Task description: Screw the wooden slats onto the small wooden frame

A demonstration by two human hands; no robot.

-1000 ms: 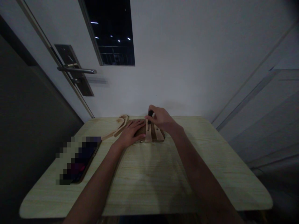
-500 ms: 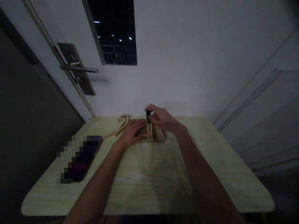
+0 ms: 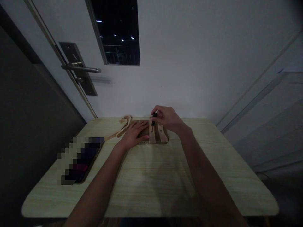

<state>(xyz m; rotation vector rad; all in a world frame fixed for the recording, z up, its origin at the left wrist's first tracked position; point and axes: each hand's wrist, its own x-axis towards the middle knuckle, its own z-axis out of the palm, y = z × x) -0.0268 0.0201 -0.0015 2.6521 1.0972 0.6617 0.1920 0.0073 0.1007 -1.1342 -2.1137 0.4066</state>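
Observation:
My right hand grips the black handle of a small screwdriver. Its thin shaft points down at a pale wooden strip; whether the tip sits in a screw is too small to tell. A second pale strip, with dark holes, lies just right of it. Both strips rest across a brown wooden piece. My left hand lies flat with fingers spread over the left part of the brown piece, hiding much of it.
Curved pale wooden parts lie left of my left hand. A phone, partly pixelated, is at the left of the light wood table. Behind the table stands a white door with a metal handle.
My right hand and the screwdriver have shifted slightly right, and the screwdriver's handle now leans to the right. My left hand has stayed in place.

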